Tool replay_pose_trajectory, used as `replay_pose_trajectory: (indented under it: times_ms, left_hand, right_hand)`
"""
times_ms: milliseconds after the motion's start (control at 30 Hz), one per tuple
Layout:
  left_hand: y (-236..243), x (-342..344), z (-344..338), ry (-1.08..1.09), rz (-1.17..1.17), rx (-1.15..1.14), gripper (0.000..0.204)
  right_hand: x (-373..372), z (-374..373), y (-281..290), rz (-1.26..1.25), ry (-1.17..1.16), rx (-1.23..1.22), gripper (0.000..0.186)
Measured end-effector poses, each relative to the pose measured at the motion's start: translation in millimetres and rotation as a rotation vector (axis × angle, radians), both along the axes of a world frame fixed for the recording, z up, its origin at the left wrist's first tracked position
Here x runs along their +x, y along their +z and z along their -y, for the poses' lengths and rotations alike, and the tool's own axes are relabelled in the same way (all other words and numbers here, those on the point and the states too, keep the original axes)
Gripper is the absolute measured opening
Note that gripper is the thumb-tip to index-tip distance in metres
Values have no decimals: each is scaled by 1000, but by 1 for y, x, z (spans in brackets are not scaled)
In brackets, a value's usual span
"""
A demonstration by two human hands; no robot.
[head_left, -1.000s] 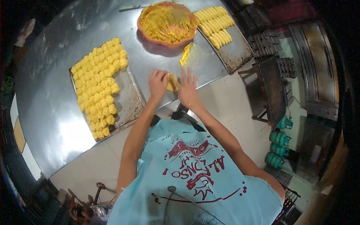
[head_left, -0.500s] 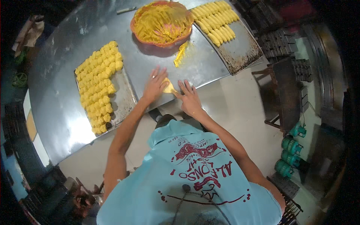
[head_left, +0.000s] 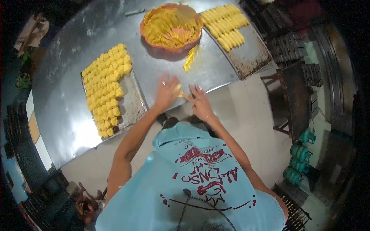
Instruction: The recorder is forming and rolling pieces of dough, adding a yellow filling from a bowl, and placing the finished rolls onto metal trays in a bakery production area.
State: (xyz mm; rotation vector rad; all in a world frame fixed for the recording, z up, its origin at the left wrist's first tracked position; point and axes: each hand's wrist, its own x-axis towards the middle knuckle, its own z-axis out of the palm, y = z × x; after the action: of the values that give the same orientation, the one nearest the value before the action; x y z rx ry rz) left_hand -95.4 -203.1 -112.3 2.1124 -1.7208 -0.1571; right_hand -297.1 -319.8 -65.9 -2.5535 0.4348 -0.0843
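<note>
My left hand (head_left: 168,92), blurred at the fingers, lies over a small piece of yellow dough (head_left: 179,91) on the steel table (head_left: 152,73). My right hand (head_left: 201,104) is just right of it, fingers apart, one finger touching the dough's narrow end. Farther up, a pink scalloped bowl (head_left: 171,47) holds yellow dough or paste, with a yellow smear (head_left: 189,58) below it. To the left, a metal tray (head_left: 134,100) carries several rows of dough lumps (head_left: 104,88). A second tray (head_left: 252,54) at upper right carries elongated dough pieces (head_left: 227,27).
A long flat tool (head_left: 134,12) lies at the table's back. On the right stand a dark wooden table (head_left: 289,96), stacked metal pans (head_left: 285,48) and several green gas cylinders (head_left: 296,158). Tiled floor (head_left: 246,115) shows beside the steel table's front edge.
Over the last second my left hand has moved onto the dough, covering more of it. My right hand has shifted slightly down, and the dough now narrows toward its finger.
</note>
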Motion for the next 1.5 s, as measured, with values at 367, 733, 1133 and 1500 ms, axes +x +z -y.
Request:
replay_pose_trajectory:
  times_ms: [367,733,1133,1500]
  left_hand:
    - [12,-10,5,218,-4,-42,58]
    - [9,-36,1,287,-94,52,63]
    - [18,-57,-8,337,-34,-114,56]
    - [105,-92,62,304,-941,-106,61]
  right_hand:
    - [-25,33,-10,163,-143,114,57]
    - [-30,38,-16,82,-190,95,53]
    - [-28,24,-13,162,-302,69,47]
    - [-10,-10,60,584,-1015,1502,21]
